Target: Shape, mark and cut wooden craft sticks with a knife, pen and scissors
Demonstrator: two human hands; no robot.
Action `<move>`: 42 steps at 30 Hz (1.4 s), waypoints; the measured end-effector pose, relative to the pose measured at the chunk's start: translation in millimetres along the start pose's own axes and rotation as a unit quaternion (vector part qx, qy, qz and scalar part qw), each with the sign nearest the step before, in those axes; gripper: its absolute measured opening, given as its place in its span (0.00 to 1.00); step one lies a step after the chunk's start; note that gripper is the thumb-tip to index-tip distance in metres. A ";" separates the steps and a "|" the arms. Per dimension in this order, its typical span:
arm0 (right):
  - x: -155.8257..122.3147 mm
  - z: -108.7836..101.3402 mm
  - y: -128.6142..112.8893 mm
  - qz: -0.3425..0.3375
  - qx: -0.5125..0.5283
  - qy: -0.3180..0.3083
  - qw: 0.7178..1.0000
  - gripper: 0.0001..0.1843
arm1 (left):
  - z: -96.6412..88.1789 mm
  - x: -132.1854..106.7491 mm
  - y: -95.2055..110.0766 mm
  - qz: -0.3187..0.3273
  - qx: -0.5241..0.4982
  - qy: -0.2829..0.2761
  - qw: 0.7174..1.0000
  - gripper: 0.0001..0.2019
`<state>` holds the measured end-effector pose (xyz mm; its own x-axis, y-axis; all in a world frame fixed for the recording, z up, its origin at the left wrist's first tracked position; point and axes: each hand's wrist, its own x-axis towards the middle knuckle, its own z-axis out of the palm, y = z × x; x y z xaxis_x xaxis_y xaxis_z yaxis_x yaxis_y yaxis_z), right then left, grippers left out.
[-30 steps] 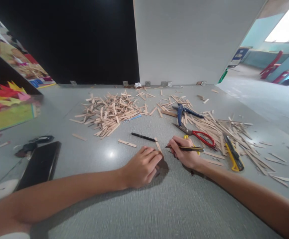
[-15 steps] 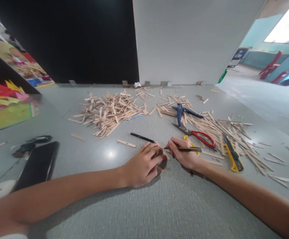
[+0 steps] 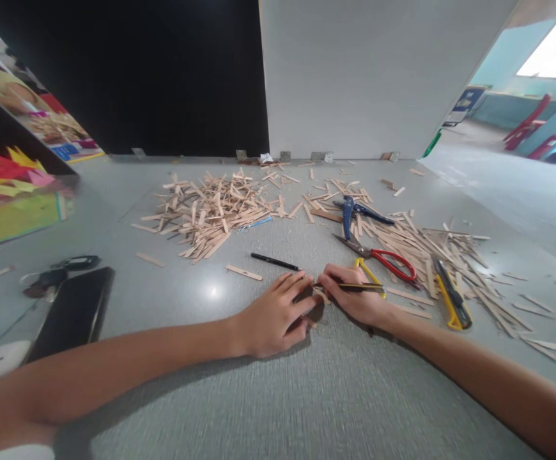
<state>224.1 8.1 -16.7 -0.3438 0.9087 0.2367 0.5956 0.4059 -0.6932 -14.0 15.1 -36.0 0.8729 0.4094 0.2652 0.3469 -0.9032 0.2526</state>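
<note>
My left hand (image 3: 274,314) lies on the grey table (image 3: 268,396), its fingers pressed down on a small wooden stick (image 3: 319,295) that is mostly hidden under them. My right hand (image 3: 352,294) is closed around a thin yellow-and-black utility knife (image 3: 362,288), gripped like a pen, with its tip at the stick beside my left fingertips. The two hands touch near the table's middle.
A black pen (image 3: 274,261) and a loose stick (image 3: 243,273) lie just beyond my left hand. Piles of wooden sticks (image 3: 211,214) spread across the back. Red scissors (image 3: 383,259), blue pliers (image 3: 349,214) and a yellow cutter (image 3: 450,295) lie to the right. A black phone (image 3: 74,313) is on the left.
My left hand has shifted forward over the stick and its fingers now press flatter. The knife tip has moved left to meet them. The stick that stuck out before is now mostly covered.
</note>
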 end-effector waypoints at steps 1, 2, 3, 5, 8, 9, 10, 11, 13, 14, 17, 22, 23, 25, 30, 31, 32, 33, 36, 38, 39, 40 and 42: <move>0.1 -0.1 -0.2 0.002 0.000 -0.001 1.000 0.23 | 0.0 0.1 0.3 0.000 0.003 0.001 1.000 0.24; 0.1 -0.2 -0.6 0.002 -0.001 -0.001 1.000 0.23 | 0.0 0.2 0.5 0.001 0.006 0.001 1.000 0.24; 0.1 -0.3 -1.0 0.003 -0.002 0.000 1.000 0.23 | -0.1 0.2 0.8 0.001 0.008 0.001 1.000 0.24; 0.0 -0.8 -1.8 0.002 -0.002 0.000 1.000 0.22 | -0.1 0.4 1.1 0.002 0.012 0.001 1.000 0.24; -0.4 -1.4 -2.6 0.000 0.004 -0.001 1.000 0.21 | -0.3 0.5 1.1 0.001 0.014 0.001 1.000 0.24; -0.5 -1.5 -2.7 -0.001 0.006 -0.001 1.000 0.21 | -0.4 0.6 1.0 0.001 0.013 0.002 1.000 0.24; -0.5 -1.6 -2.9 -0.003 0.007 -0.001 1.000 0.21 | -0.4 0.6 1.0 0.001 0.013 0.002 1.000 0.24; -0.5 -1.6 -3.0 -0.004 0.006 -0.002 1.000 0.21 | -0.4 0.5 0.9 0.001 0.012 0.002 1.000 0.24; -0.2 -1.7 -3.5 -0.006 0.001 -0.003 1.000 0.21 | -0.2 0.4 0.8 0.001 0.012 0.000 1.000 0.24; 0.0 -1.7 -3.8 -0.006 -0.002 -0.003 1.000 0.21 | 0.0 0.3 0.7 0.001 0.013 -0.001 1.000 0.24; 0.2 -1.5 -4.3 -0.011 -0.001 -0.001 1.000 0.21 | 0.9 -0.1 0.4 0.002 0.015 -0.005 1.000 0.24; -0.1 -0.5 -3.4 -0.008 0.011 -0.008 1.000 0.21 | 1.9 -0.3 -0.1 -0.005 0.008 -0.008 1.000 0.24; -0.1 -0.4 -3.2 -0.007 0.013 -0.010 1.000 0.21 | 1.8 -0.3 -0.1 -0.006 0.005 -0.008 1.000 0.24; 0.0 -0.3 -3.0 -0.004 0.016 -0.013 1.000 0.21 | 1.6 -0.3 0.0 -0.005 0.002 -0.010 1.000 0.24; 0.0 -0.9 -3.8 -0.003 0.017 -0.016 1.000 0.21 | 1.3 -0.3 0.2 0.001 0.012 -0.007 1.000 0.24; 0.0 -1.1 -3.9 -0.004 0.015 -0.015 1.000 0.21 | 1.2 -0.2 0.3 0.001 0.013 -0.008 1.000 0.24; 0.0 -1.2 -4.0 -0.004 0.012 -0.015 1.000 0.21 | 1.1 -0.2 0.3 0.001 0.012 -0.008 1.000 0.24; 0.0 -1.2 -4.0 -0.006 0.010 -0.015 1.000 0.21 | 0.9 -0.2 0.4 0.002 0.012 -0.009 1.000 0.24; 0.2 -1.4 -4.1 -0.009 0.011 -0.015 1.000 0.22 | 0.2 0.0 0.4 0.002 0.012 -0.012 1.000 0.24; 0.4 -1.4 -4.3 -0.007 0.016 -0.017 1.000 0.22 | 0.0 0.2 0.3 0.001 0.011 -0.014 1.000 0.24; 0.4 -1.4 -4.4 -0.005 0.019 -0.017 1.000 0.22 | -0.1 0.2 0.3 -0.001 0.010 -0.015 1.000 0.24; 0.3 -1.4 -4.4 -0.003 0.021 -0.016 1.000 0.22 | 0.0 0.3 0.2 -0.002 0.009 -0.017 1.000 0.24; 0.2 -1.1 -4.3 -0.001 0.020 -0.015 1.000 0.22 | 0.3 0.2 0.1 -0.001 0.008 -0.017 1.000 0.24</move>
<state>222.2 6.7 -12.9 -0.3675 0.9043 0.2172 0.5655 0.4027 -0.7198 -13.8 15.1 -36.1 0.8832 0.4076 0.2319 0.3546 -0.9041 0.2384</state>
